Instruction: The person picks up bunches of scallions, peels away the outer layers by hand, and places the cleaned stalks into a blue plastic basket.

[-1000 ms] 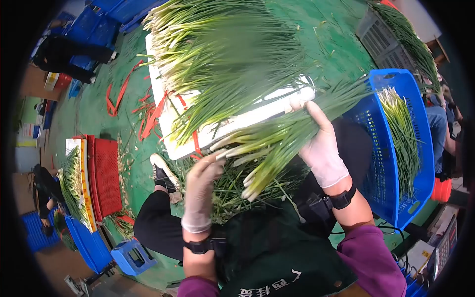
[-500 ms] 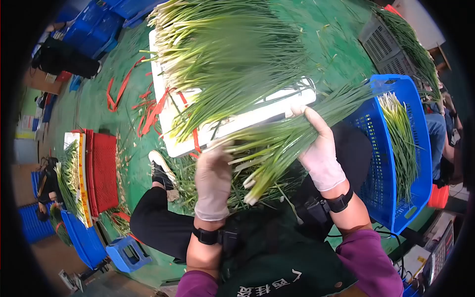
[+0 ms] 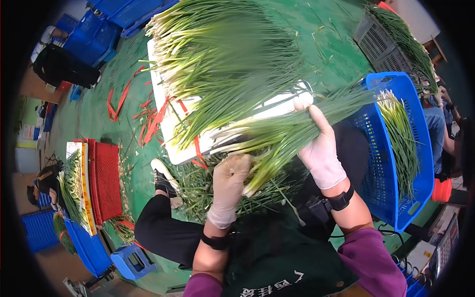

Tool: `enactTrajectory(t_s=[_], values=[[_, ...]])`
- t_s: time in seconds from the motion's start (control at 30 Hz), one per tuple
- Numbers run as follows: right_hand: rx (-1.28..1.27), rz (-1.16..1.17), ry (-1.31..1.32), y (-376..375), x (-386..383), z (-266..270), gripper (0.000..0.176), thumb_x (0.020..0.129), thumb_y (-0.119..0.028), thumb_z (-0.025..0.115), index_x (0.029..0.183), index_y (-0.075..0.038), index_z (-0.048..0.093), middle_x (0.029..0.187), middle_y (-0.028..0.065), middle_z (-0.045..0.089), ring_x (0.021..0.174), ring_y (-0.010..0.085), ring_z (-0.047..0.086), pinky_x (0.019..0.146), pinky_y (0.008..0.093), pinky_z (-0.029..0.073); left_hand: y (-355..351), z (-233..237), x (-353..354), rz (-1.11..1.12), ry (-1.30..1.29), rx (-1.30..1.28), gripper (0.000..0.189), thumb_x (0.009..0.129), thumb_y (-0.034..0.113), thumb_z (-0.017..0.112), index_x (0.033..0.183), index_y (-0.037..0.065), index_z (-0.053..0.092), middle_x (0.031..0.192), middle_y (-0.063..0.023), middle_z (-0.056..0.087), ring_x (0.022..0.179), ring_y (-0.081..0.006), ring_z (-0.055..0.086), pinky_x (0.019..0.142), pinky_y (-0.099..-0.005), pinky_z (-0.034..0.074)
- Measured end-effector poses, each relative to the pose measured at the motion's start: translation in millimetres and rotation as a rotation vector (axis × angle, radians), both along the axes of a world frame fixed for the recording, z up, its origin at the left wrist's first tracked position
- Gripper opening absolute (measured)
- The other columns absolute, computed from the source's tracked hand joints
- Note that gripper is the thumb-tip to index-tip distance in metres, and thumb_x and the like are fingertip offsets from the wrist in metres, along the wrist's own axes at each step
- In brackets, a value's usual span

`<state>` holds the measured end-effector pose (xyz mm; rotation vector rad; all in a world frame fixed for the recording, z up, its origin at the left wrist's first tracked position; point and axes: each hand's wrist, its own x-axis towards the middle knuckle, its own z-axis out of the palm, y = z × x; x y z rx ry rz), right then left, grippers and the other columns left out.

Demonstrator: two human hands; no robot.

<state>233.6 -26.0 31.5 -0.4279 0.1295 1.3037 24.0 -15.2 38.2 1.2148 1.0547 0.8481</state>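
My right hand (image 3: 320,151), in a white glove, is closed around the green part of a loose bunch of spring onions (image 3: 284,133). Their leaves trail toward the upper right, and the pale root ends fan out to the left and downward. Beside those root ends is my left hand (image 3: 230,178), also gloved, with its fingers curled shut. What it pinches, if anything, is hidden. Just beyond both hands, a thick pile of spring onions (image 3: 213,64) covers most of a white board (image 3: 185,157), roots to the left.
At my right stands a blue crate (image 3: 423,148) holding spring onions. A grey crate (image 3: 373,44) is behind it. Leaf scraps (image 3: 190,190) lie beneath the board, with red ties (image 3: 153,121) to its left. A red crate (image 3: 105,180) and blue stool (image 3: 131,260) stand farther left.
My left hand has moved right and slightly down, its fingers now curled by the root ends. My right hand keeps its hold on the bunch, almost in place.
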Motion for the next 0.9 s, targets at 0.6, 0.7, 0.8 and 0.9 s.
enactTrajectory(t_s=[0.6,0.7,0.8,0.9], values=[[0.142,-0.045,-0.258,-6,1,3,0.02,0.094,-0.012,0.06,0.113,-0.005,0.06,0.118,0.0138,0.064,0.115,0.0242,0.059,0.1,0.0393,0.048,17,9,20,-0.238,0.334,0.287,0.017,0.085,0.007,0.069,0.101,0.0,0.07,0.087,-0.007,0.068,0.081,-0.0134,0.061,0.072,-0.0271,0.049],[0.06,-0.064,-0.284,-8,4,0,0.023,0.094,-0.015,0.061,0.115,-0.003,0.06,0.117,0.0131,0.065,0.111,0.0231,0.06,0.098,0.0381,0.048,20,13,17,-0.162,0.19,-0.001,0.015,0.087,0.009,0.069,0.097,-0.002,0.071,0.084,-0.0066,0.068,0.079,-0.0121,0.06,0.069,-0.0264,0.048],[0.044,0.009,-0.258,-8,1,4,0.027,0.096,-0.018,0.06,0.117,-0.001,0.059,0.112,0.0115,0.065,0.106,0.0221,0.061,0.096,0.037,0.049,23,4,6,-0.033,0.022,-0.12,0.014,0.091,0.013,0.065,0.095,-0.001,0.068,0.088,-0.0051,0.067,0.07,-0.0091,0.058,0.061,-0.0221,0.046],[-0.047,0.04,-0.218,-10,4,5,0.031,0.097,-0.021,0.059,0.118,0.002,0.058,0.11,0.0107,0.064,0.102,0.0212,0.061,0.094,0.0363,0.049,27,-12,-12,0.205,-0.016,0.1,0.012,0.094,0.014,0.06,0.097,0.003,0.062,0.086,-0.0031,0.063,0.063,-0.0086,0.055,0.055,-0.0201,0.043]])
